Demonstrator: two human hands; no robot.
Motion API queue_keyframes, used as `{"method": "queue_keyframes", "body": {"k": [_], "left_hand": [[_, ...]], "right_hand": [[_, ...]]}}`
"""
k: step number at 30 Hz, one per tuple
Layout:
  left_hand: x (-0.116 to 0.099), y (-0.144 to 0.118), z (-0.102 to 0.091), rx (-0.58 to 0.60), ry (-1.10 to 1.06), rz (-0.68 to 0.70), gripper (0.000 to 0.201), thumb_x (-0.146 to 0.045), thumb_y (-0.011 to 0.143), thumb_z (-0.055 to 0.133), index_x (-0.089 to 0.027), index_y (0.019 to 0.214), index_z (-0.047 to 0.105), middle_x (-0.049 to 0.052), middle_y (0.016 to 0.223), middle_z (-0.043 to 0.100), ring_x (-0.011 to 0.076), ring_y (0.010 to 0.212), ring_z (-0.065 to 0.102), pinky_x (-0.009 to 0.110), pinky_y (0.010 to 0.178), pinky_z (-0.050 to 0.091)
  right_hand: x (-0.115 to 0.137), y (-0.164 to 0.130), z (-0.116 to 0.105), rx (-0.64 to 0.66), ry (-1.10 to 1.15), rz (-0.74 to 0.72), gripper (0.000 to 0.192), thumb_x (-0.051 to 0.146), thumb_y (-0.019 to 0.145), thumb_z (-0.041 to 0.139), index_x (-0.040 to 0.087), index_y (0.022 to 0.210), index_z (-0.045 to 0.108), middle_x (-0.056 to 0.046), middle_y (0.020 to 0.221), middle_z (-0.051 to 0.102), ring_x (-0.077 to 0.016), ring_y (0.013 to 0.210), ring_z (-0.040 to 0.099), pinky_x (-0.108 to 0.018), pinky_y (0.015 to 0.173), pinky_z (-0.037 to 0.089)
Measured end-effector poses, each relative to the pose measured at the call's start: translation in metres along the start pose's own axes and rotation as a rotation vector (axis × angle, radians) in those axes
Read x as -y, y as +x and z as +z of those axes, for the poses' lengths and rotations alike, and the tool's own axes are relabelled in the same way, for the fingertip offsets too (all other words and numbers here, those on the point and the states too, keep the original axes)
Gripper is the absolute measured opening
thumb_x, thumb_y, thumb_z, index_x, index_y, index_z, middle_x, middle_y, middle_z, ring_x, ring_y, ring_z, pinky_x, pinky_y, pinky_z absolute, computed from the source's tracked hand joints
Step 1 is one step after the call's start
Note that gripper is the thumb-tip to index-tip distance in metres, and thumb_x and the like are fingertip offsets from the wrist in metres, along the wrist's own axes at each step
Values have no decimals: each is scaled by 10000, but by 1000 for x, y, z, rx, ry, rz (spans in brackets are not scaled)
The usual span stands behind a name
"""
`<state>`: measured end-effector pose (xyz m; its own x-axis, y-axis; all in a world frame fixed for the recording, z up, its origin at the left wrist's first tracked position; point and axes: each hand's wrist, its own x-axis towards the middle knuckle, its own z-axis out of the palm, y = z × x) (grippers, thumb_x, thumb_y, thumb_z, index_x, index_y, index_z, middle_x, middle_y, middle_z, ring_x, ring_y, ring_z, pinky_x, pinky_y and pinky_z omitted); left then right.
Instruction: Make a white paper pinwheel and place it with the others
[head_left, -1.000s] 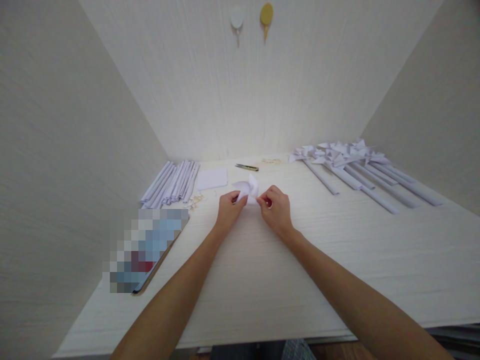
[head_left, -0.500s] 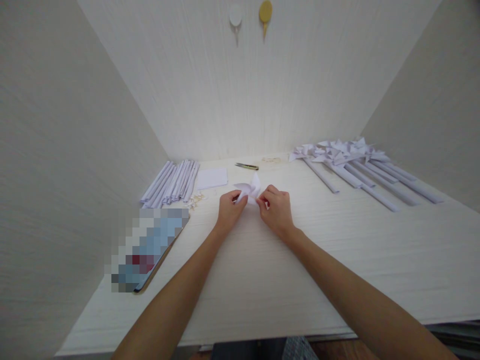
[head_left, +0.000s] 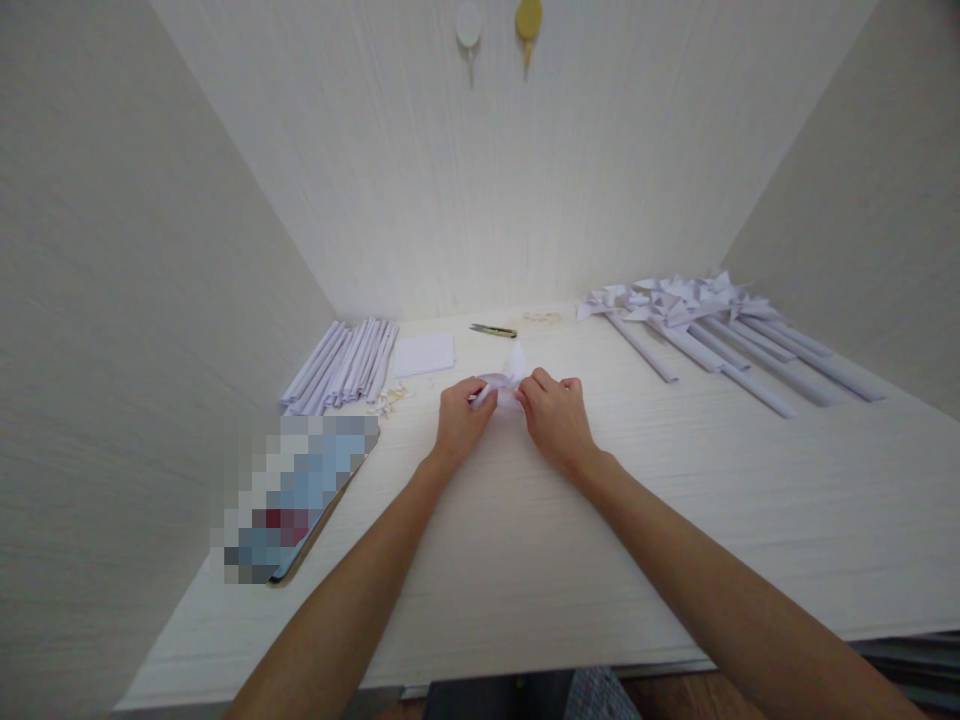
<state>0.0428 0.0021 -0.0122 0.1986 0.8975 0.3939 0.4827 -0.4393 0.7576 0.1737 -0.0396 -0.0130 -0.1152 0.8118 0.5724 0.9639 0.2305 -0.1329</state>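
Note:
A small folded white paper piece [head_left: 507,372] sits between both hands at the middle of the white table [head_left: 675,520]. My left hand [head_left: 459,422] pinches its left side with thumb and fingers. My right hand [head_left: 556,417] grips its right side, fingers curled over it. Most of the paper is hidden behind my fingers; only a pointed flap and a curved edge show above them.
A bundle of rolled white paper sticks [head_left: 346,365] lies at the back left beside a white paper square [head_left: 424,355]. Small scissors [head_left: 493,330] lie near the back wall. Several finished paper pinwheels [head_left: 712,330] lie at the back right. A blurred flat object [head_left: 296,495] sits at the left.
The paper piece has been pressed lower and flatter between my hands, showing less above the fingers. My hands have closed in slightly around it.

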Motion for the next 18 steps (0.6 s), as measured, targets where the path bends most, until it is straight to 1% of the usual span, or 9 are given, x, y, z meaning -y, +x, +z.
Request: {"method": "queue_keyframes", "body": {"k": [4,8,12,18], "left_hand": [[-3,0,-1,20,-43,-22,135,-215,676,473,-153,577,541,-22,574,523,107,588,462,211,552,356],[-4,-1,-1,33,-48,-48,131,-211,673,477,-155,576,545,-24,576,526,108,600,466,210,562,357],[-3,-1,-1,34,-48,-46,131,-214,673,474,-156,578,543,-27,573,521,107,596,461,206,548,350],[-3,-1,-1,6,-38,-15,145,-222,676,475,-155,555,519,-33,549,486,100,573,440,208,547,338]], "right_hand": [[-2,1,3,-2,49,2,221,220,865,384,164,722,543,-58,732,577,-163,654,490,-292,601,256],[-3,1,4,-6,166,45,226,226,864,390,173,693,528,-51,720,567,-151,639,492,-264,558,290],[-3,0,5,-32,259,71,212,221,854,409,180,675,515,-41,708,553,-152,658,500,-251,559,327],[-2,0,3,-25,286,63,201,172,836,419,187,649,492,-36,686,537,-151,648,496,-248,568,349]]}}
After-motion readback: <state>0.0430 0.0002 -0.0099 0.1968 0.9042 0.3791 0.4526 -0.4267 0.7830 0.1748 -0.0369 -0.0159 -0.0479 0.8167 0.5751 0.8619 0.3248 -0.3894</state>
